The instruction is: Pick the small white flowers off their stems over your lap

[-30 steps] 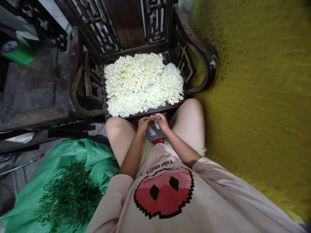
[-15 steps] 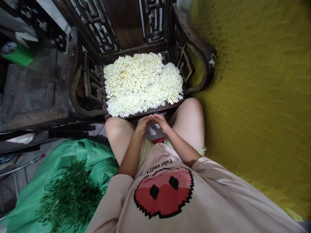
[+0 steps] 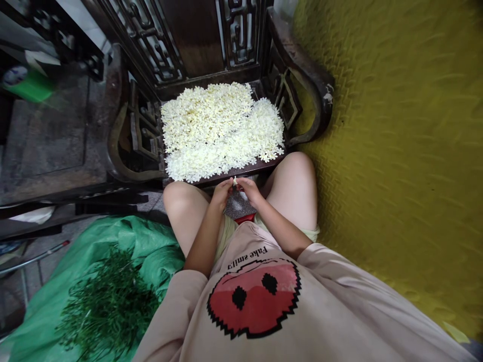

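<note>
Between my knees, just in front of the seat edge, my left hand (image 3: 223, 192) and my right hand (image 3: 248, 190) meet at the fingertips. A small white flower (image 3: 235, 180) shows between them, pinched by my right fingers. My left fingers are closed too, right beside the flower; what they grip is too small to make out. Beyond my hands, a thick layer of white and pale yellow flowers (image 3: 222, 128) covers the seat of a dark wooden chair (image 3: 199, 48).
Green stems (image 3: 109, 306) lie on a green sheet (image 3: 124, 231) at the lower left. A green tape roll (image 3: 30, 84) sits on a dark wooden surface (image 3: 49, 136) at the left. A yellow textured surface (image 3: 400, 151) rises at the right.
The white flower now shows more clearly above my fingertips. My fingers have shifted slightly; my arms are nearly in the same place.
</note>
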The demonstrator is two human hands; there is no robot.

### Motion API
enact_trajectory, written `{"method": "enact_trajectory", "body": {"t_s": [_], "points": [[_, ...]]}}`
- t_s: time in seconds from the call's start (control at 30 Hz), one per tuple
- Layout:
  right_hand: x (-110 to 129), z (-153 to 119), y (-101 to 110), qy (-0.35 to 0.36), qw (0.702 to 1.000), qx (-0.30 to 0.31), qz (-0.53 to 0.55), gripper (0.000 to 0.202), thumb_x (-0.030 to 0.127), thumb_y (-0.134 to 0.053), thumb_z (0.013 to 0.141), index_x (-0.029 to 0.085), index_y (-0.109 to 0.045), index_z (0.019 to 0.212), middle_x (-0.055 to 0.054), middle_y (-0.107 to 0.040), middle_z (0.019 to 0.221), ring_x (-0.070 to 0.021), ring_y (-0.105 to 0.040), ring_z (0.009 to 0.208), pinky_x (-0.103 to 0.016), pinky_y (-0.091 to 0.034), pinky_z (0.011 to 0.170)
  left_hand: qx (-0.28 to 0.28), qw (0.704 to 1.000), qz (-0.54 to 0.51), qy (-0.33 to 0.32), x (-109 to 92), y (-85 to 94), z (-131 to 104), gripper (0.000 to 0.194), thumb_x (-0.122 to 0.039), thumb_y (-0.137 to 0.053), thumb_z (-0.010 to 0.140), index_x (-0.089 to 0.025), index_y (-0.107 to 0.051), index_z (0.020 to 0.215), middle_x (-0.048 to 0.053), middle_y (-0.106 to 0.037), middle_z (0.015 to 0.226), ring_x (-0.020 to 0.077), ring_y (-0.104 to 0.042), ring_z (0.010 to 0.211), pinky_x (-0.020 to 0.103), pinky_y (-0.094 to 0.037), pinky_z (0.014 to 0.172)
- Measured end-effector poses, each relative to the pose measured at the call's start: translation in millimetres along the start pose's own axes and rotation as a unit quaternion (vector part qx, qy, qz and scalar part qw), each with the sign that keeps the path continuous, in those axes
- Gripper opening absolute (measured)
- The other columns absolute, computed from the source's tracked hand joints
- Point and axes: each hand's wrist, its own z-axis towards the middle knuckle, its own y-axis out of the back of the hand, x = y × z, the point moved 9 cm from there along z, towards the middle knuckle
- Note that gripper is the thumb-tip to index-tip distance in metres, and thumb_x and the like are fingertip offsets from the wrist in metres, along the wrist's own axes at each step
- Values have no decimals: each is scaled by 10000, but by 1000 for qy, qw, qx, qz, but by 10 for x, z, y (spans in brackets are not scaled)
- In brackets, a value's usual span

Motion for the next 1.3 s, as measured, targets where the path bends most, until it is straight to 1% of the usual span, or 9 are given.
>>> {"method": "enact_trajectory", "body": {"t_s": [0.1,0.23,0.33,0.5,0.6,0.7,0.9,1.13,1.3], "points": [[-57,37,80,-18,999,-27,32,250,420,-643,642,180,-593,692,33,-524,581,-97,-458,539,-238,-344,552,-41,999,-31,-6,-50,93,15,376,-474,-735,598,-151,-543,612,-39,-469,520,50,-391,458,208,-298,475],[-70,76,269,-29,994,-92,57,283,447,-645,626,186,-587,718,43,-535,596,-84,-471,532,-215,-328,521,-142,987,-71,-27,-186,376,18,371,-469,-715,624,-170,-496,634,-51,-465,549,48,-434,471,194,-326,488],[-59,70,278,-33,994,-94,54,291,439,-661,612,183,-603,738,32,-566,635,-81,-491,542,-209,-331,517,-179,981,-53,-44,-245,469,-6,340,-434,-723,607,-175,-513,670,-51,-501,586,51,-483,504,186,-333,505],[-39,21,191,-25,997,-74,10,298,460,-639,631,186,-612,745,26,-572,649,-86,-482,545,-218,-342,530,-153,988,16,-29,-141,314,-45,261,-366,-699,612,-174,-526,636,-30,-564,615,89,-545,589,202,-352,563],[21,14,186,9,996,-75,-45,303,479,-609,655,188,-610,739,19,-573,654,-104,-492,581,-233,-362,565,-149,985,61,-67,-179,250,-64,199,-306,-680,629,-170,-535,615,-26,-562,584,91,-520,577,213,-357,584],[88,16,200,45,991,-83,-96,292,475,-587,673,185,-602,706,12,-563,631,-125,-497,603,-250,-378,589,-162,979,83,-93,-236,251,-79,166,-257,-671,633,-170,-534,598,-29,-549,561,90,-495,565,219,-361,598],[206,-7,114,101,980,-63,-158,233,417,-593,688,186,-615,668,-7,-590,655,-146,-514,649,-263,-392,630,-154,982,80,-73,-212,238,-71,165,-256,-686,620,-169,-549,589,-30,-534,553,89,-470,558,218,-356,584],[207,-9,56,94,981,-43,-165,215,405,-624,671,190,-624,656,-5,-605,659,-146,-508,653,-262,-378,629,-108,993,36,-34,-81,200,-13,236,-341,-734,565,-159,-605,643,-2,-593,621,94,-524,597,215,-374,587],[178,0,25,98,980,-22,-172,212,400,-614,686,191,-643,666,-2,-621,675,-144,-514,658,-263,-374,647,-100,995,10,-19,-41,191,-4,267,-360,-744,542,-155,-622,663,9,-618,641,97,-544,599,215,-386,586]]}}
